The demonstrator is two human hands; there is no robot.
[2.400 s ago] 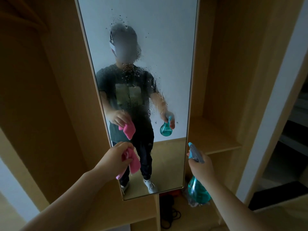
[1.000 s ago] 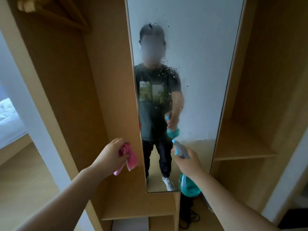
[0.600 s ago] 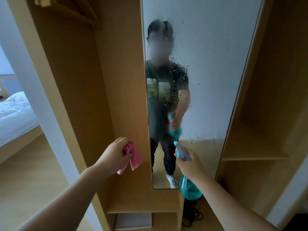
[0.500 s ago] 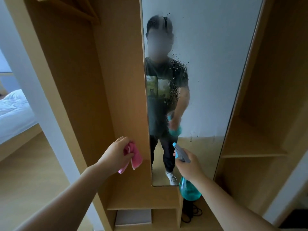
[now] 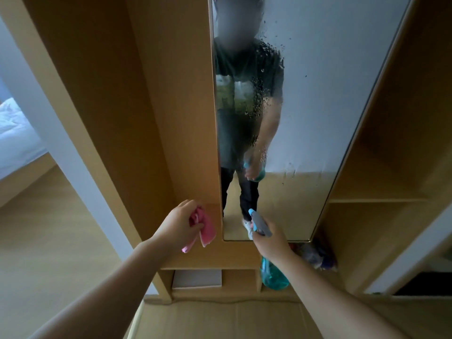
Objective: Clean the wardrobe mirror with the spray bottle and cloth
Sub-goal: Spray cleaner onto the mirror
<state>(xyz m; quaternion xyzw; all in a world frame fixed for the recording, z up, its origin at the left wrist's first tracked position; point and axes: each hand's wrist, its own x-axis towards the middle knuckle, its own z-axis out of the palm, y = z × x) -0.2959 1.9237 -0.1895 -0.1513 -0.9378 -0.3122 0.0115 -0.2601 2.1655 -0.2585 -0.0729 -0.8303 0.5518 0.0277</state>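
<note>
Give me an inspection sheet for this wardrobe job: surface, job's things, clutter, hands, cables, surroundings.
Surface: mirror carries droplets down its left-centre part.
Job's things: pink cloth and teal spray bottle, both in hand.
Clutter: white box under the shelf; blurred bundle below the mirror's right corner.
Hands: left hand grips the cloth beside the mirror; right hand grips the bottle's neck, nozzle towards the glass.
Cables: nothing seen clearly.
Surroundings: wardrobe shelves at right; bed at left; wooden floor.
</note>
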